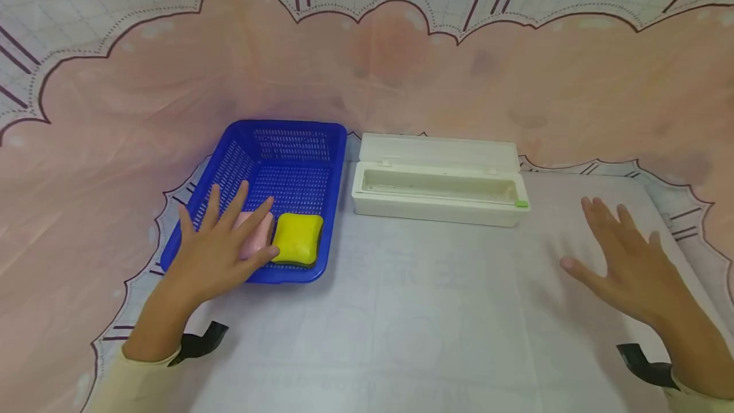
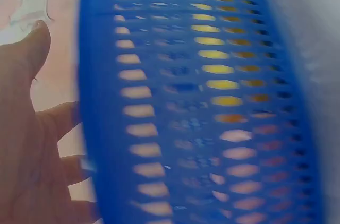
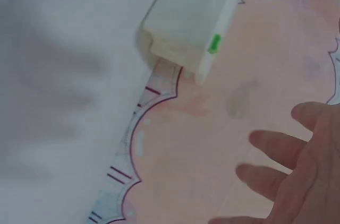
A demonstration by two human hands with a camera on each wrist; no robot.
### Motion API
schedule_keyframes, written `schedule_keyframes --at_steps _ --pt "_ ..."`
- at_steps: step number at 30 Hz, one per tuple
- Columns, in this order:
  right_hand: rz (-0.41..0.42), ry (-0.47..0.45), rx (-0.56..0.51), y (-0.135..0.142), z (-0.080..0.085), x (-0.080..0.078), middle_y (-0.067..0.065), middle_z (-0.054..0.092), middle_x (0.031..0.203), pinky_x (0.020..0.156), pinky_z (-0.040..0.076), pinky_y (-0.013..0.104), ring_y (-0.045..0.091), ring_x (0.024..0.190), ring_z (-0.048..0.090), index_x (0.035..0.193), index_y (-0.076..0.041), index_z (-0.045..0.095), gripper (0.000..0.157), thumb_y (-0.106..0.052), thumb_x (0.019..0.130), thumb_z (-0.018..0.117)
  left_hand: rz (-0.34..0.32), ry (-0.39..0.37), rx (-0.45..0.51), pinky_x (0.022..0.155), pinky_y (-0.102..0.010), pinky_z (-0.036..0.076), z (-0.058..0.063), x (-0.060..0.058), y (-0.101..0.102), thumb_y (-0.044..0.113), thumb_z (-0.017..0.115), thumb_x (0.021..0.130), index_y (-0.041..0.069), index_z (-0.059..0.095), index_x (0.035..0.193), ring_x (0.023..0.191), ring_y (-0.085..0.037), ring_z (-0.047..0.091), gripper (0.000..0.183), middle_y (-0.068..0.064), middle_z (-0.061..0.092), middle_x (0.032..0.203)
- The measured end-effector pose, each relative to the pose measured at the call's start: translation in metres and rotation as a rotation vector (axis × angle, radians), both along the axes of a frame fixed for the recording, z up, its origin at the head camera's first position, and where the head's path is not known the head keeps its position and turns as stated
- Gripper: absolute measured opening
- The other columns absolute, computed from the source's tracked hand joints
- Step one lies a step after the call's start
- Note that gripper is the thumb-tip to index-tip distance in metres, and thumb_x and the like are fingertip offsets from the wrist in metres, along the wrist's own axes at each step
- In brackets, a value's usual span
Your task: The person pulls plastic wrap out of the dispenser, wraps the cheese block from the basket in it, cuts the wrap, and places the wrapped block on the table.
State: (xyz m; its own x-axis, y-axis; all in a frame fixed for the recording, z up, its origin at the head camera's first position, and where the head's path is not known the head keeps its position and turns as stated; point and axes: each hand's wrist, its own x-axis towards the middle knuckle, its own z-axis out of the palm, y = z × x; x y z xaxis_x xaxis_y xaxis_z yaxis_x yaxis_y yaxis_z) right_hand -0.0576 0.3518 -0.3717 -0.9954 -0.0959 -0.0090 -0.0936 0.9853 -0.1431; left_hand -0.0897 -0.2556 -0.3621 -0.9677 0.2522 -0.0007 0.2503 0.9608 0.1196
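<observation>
My left hand is spread over the near left part of a blue plastic basket, fingers straight and apart. Under its fingers lies a pink block, partly hidden by the hand. Beside the thumb sits a yellow sponge-like block with a darker underside. The left wrist view shows the basket's slotted side wall, with yellow and pink showing through the slots. Over at the right, my right hand hovers above the white cloth with fingers extended, holding nothing.
A long white box with its lid raised and a green tab at the right end stands right of the basket. White cloth covers the table. A peach-and-white patterned sheet rises behind.
</observation>
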Motion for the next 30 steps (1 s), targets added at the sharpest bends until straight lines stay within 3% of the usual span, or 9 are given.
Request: schedule_keyframes --at_steps 2,5,7,11,16,20,21,27,30 --pt "0.023 -0.008 -0.004 -0.004 0.007 -0.006 0.029 0.026 0.163 0.106 0.024 0.082 0.059 0.142 0.033 0.165 -0.021 0.000 0.101 -0.063 0.094 0.059 -0.049 -0.019 -0.009 0.113 -0.078 -0.011 0.011 -0.005 0.005 0.074 0.044 0.095 0.038 0.020 0.163 0.158 -0.043 -0.009 0.081 -0.002 0.000 0.174" --pt "0.086 -0.011 -0.001 -0.011 0.019 -0.020 0.028 0.047 0.152 0.090 0.047 0.072 0.053 0.112 0.062 0.165 -0.020 0.010 0.094 -0.060 0.096 0.059 -0.167 -0.078 -0.016 0.119 -0.074 0.004 0.034 -0.019 0.017 0.069 0.043 0.099 0.027 0.030 0.162 0.159 -0.040 0.004 0.076 -0.006 0.017 0.172" --pt "0.137 0.003 -0.011 -0.017 0.025 -0.032 0.025 0.055 0.146 0.080 0.052 0.067 0.046 0.101 0.068 0.164 -0.018 0.023 0.087 -0.057 0.097 0.061 -0.240 -0.133 -0.001 0.122 -0.068 0.014 0.049 -0.033 0.028 0.061 0.044 0.103 0.019 0.037 0.159 0.158 -0.037 0.015 0.071 -0.009 0.029 0.168" --pt "0.228 0.032 -0.057 -0.030 0.031 -0.062 0.024 0.065 0.134 0.081 0.055 0.060 0.039 0.093 0.069 0.152 -0.010 0.048 0.070 -0.048 0.096 0.067 -0.350 -0.264 0.063 0.119 -0.057 0.033 0.064 -0.074 0.061 0.042 0.053 0.106 0.012 0.050 0.150 0.148 -0.034 0.041 0.054 -0.011 0.052 0.154" --pt "0.298 -0.035 -0.109 -0.051 0.022 -0.103 0.021 0.070 0.128 0.080 0.053 0.049 0.031 0.086 0.064 0.139 -0.009 0.063 0.056 -0.045 0.097 0.068 -0.462 -0.335 0.085 0.113 -0.050 0.045 0.055 -0.127 0.109 0.029 0.061 0.103 0.009 0.061 0.141 0.134 -0.032 0.057 0.043 -0.012 0.064 0.141" --pt "0.316 -0.126 -0.160 -0.065 0.008 -0.129 0.018 0.066 0.136 0.097 0.052 0.056 0.038 0.116 0.065 0.135 -0.011 0.067 0.051 -0.043 0.096 0.070 -0.499 -0.405 0.057 0.111 -0.047 0.047 0.040 -0.156 0.142 0.029 0.065 0.101 0.009 0.062 0.140 0.129 -0.030 0.059 0.044 -0.012 0.065 0.139" --pt "0.316 -0.146 -0.180 -0.067 0.005 -0.133 0.018 0.065 0.137 0.100 0.050 0.058 0.040 0.123 0.062 0.135 -0.011 0.067 0.050 -0.042 0.095 0.071 -0.504 -0.430 0.047 0.110 -0.046 0.048 0.037 -0.161 0.149 0.028 0.066 0.101 0.009 0.062 0.140 0.128 -0.030 0.060 0.044 -0.012 0.065 0.139" --pt "0.344 -0.211 -0.251 -0.066 -0.012 -0.146 0.014 0.072 0.127 0.087 0.053 0.045 0.031 0.112 0.067 0.131 -0.011 0.070 0.048 -0.040 0.094 0.074 -0.517 -0.524 -0.014 0.109 -0.042 0.049 0.021 -0.177 0.171 0.028 0.067 0.100 0.006 0.063 0.138 0.124 -0.028 0.062 0.044 -0.012 0.065 0.139" --pt "0.334 -0.217 -0.277 -0.065 -0.016 -0.148 0.013 0.073 0.125 0.088 0.054 0.044 0.029 0.111 0.067 0.126 -0.011 0.074 0.041 -0.037 0.094 0.074 -0.545 -0.535 -0.035 0.102 -0.040 0.052 0.017 -0.179 0.176 0.027 0.066 0.100 0.007 0.071 0.125 0.111 -0.024 0.064 0.033 -0.009 0.071 0.123"
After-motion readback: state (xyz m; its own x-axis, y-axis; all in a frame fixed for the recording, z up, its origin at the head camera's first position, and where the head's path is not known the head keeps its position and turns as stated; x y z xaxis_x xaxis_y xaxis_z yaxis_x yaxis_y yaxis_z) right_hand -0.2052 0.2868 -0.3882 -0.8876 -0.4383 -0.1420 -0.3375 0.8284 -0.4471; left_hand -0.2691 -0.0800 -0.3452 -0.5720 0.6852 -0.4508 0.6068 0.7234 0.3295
